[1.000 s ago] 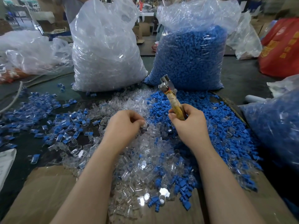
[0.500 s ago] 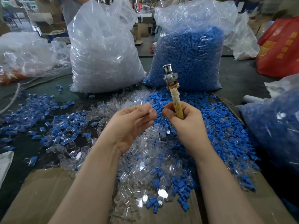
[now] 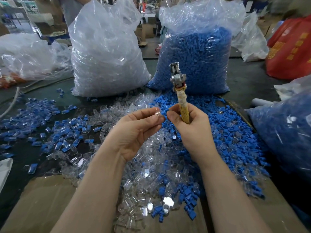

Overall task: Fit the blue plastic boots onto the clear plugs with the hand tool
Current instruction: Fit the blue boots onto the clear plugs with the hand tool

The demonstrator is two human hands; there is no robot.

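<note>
two hands meet above the desk [image 3: 23, 190], between the loose heaps. the left hand [image 3: 134, 130], palm up and wrist bent back, has its grip narrow on one clear plug [image 3: 157, 113], pinched at the fingertips. just right of it, a blue boot [image 3: 164, 112] sits pinched in the thumb and forefinger of the right hand [image 3: 190, 126], whose other fingers wrap the hand tool [image 3: 179, 93], held upright with its metal head on top. recommendation: square the boot's opening to the plug before pressing, and keep the tool clear until both parts seat.
</note>
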